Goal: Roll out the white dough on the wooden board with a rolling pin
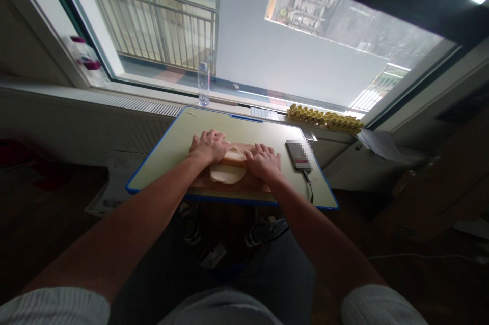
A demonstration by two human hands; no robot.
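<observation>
- Beyond the bench is a broad window (244,34), its sill carrying a clear bottle (204,85) left of centre and a yellow egg tray (324,118) to the right.
- The bench (160,154) has a pale top and a blue rim; its near edge runs just in front of the person's legs, its far edge near the sill.
- A wooden board (200,181) lies close to the near edge, with pale top showing to its left, beyond it and to its right.
- On the right, a dark device (298,156) lies near the bench's right edge, its cable (310,188) trailing towards the near edge; a strip of top separates it from the right hand (264,161).
- The rolling pin (234,160) lies across the dough (228,174) over the board, its long axis running left to right, roughly parallel to the near edge.
- Flat dough shows on both sides of the pin, the larger part towards the person.
- The left hand (209,147) lies palm down over the pin's left end, the right over its right end, fingers pointing away from the person; how far they curl around it I cannot tell.
</observation>
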